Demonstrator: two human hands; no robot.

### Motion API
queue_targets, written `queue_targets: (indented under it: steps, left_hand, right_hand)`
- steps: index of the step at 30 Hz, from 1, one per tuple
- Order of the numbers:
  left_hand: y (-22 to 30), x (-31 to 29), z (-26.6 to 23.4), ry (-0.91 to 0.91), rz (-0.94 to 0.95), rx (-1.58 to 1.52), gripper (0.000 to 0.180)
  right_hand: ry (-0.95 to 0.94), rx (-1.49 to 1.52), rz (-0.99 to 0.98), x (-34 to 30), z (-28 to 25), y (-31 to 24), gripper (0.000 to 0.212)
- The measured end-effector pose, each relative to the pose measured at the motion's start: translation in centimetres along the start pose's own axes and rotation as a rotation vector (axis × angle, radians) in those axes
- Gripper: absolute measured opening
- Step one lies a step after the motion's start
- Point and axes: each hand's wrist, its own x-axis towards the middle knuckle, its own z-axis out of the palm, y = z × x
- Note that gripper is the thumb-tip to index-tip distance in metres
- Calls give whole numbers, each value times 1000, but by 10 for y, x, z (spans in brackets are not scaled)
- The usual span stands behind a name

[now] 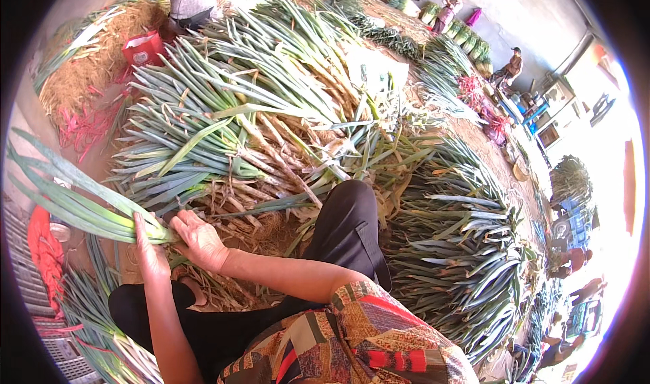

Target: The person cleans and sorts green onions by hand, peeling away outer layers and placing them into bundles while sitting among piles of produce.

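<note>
A large green onion [95, 211] with long green leaves lies across my two hands at the left, its leaves pointing to the upper left. My left hand [152, 252] is closed around its stalk from below, with the thumb along the top. Close beside it, my right hand [200, 240] has its fingers curled in at the pale end of the same stalk; its fingertips are partly hidden. Beyond my hands spreads a big pile of green onions [203, 133], with brown dry leaves and roots on the near side. More trimmed green onions [108, 316] lie at the lower left.
A dense heap of green onions [453, 242] stands right of my bent knee [345, 221]. A red bag [143, 48] and pink ties [84, 126] lie at the far left. Red cloth [45, 255] hangs by grey crates [68, 357]. Another person [193, 1] sits beyond the pile.
</note>
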Motion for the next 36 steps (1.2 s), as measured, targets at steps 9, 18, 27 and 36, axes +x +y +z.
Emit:
queue_targets:
  steps: [9,18,27,36]
  left_hand:
    - [-11,2,-15,-60,-134,-41,48]
    - [21,13,-38,48,-41,-228,35]
    - [63,45,-95,150,138,-339,30]
    - [92,81,-196,131,348,-280,20]
  right_hand:
    - [-239,-348,-410,-23,17,18,17]
    - [-1202,-888,-21,8,-57,59,26]
    - [-645,-1224,502,-5,-271,227,13]
    - [-209,-1146,1100,-128,-419,287,50]
